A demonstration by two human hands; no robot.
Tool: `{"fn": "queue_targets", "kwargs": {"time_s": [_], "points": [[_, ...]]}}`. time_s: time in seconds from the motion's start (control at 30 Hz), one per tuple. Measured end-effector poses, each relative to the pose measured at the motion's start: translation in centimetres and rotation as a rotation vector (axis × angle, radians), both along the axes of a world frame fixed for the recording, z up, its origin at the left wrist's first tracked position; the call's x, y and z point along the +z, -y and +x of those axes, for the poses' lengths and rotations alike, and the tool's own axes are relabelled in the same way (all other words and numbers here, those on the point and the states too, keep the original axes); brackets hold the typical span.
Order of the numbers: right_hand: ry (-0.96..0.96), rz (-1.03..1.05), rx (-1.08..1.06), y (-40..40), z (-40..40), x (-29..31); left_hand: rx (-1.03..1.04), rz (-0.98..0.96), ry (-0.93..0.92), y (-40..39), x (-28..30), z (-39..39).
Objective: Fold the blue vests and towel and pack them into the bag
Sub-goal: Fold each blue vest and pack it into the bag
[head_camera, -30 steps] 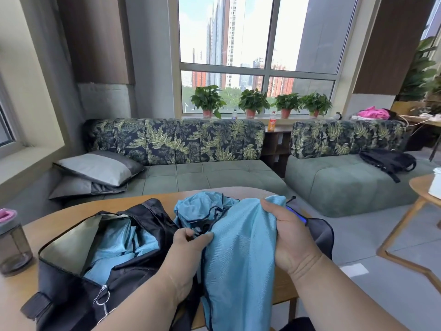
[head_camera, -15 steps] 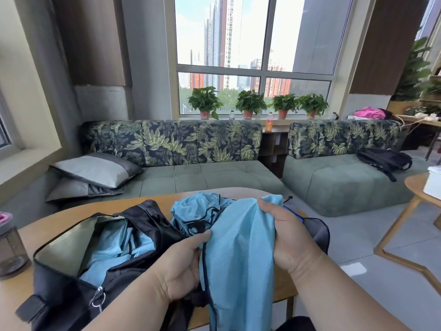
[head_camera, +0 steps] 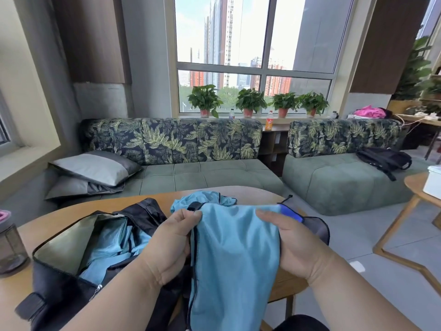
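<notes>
Wooden and rounded, the desk (head_camera: 250, 192) fills the lower part of the view, and over its near edge both hands hold up a light blue vest (head_camera: 235, 259) with dark piping, which hangs down below the desk edge. On the vest's left border the left hand (head_camera: 171, 247) pinches the cloth between thumb and curled fingers; on the right border the right hand (head_camera: 293, 240) has its fingers curled over the top and closed on the fabric. Just left of the hands lies the black bag (head_camera: 71, 280), unzipped, with more light blue cloth (head_camera: 112, 249) lying inside its open main compartment. Behind the held vest another crumpled blue garment (head_camera: 202, 199) rests on the desk, and a dark grey cloth (head_camera: 315, 229) lies beside the right hand. At the far left edge stands a dark bottle (head_camera: 9, 247). Beyond the desk runs a green sofa (head_camera: 202, 173) with leaf-print backrests, then potted plants (head_camera: 250, 101) along the windowsill.
</notes>
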State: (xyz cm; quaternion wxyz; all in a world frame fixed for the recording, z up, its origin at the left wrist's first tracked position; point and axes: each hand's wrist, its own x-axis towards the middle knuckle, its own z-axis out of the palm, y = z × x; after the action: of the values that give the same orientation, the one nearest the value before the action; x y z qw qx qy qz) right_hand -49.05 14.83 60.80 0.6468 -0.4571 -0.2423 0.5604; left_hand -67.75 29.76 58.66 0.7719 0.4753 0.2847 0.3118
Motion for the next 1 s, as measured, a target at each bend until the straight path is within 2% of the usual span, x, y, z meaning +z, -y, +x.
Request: {"fn": "queue_targets", "kwargs": {"time_s": [0.1, 0.27, 0.33, 0.43, 0.57, 0.73, 0.83, 1.0], "points": [[0.071, -0.054, 0.062, 0.5, -0.2, -1.7, -0.048, -0.021, -0.02, 0.3, 0.0, -0.4], [-0.04, 0.05, -0.044, 0.6, 1.3, -2.1, 0.011, -0.021, -0.068, 0.2, 0.7, -0.1], [0.032, 0.006, 0.041, 0.9, 1.0, -2.4, 0.055, 0.091, -0.172, 0.1, 0.5, 0.0], [0.254, -0.067, 0.082, 1.1, 0.8, -2.8, 0.106, 0.297, -0.372, 0.6, -0.1, 0.7], [0.329, -0.077, -0.081, 1.1, 1.7, -3.1, 0.209, 0.336, -0.457, 0.6, -0.9, 0.9], [0.369, -0.074, -0.204, 1.1, 1.4, -3.9, 0.163, 0.419, -0.518, 0.4, -1.3, 0.3], [0.378, -0.052, -0.347, 0.9, 0.7, -3.6, 0.153, 0.45, -0.542, 0.5, -0.8, 0.1], [0.553, 0.037, -0.452, 1.0, 0.7, -1.4, 0.052, 0.294, -0.461, 0.3, 0.3, -0.1]]}}
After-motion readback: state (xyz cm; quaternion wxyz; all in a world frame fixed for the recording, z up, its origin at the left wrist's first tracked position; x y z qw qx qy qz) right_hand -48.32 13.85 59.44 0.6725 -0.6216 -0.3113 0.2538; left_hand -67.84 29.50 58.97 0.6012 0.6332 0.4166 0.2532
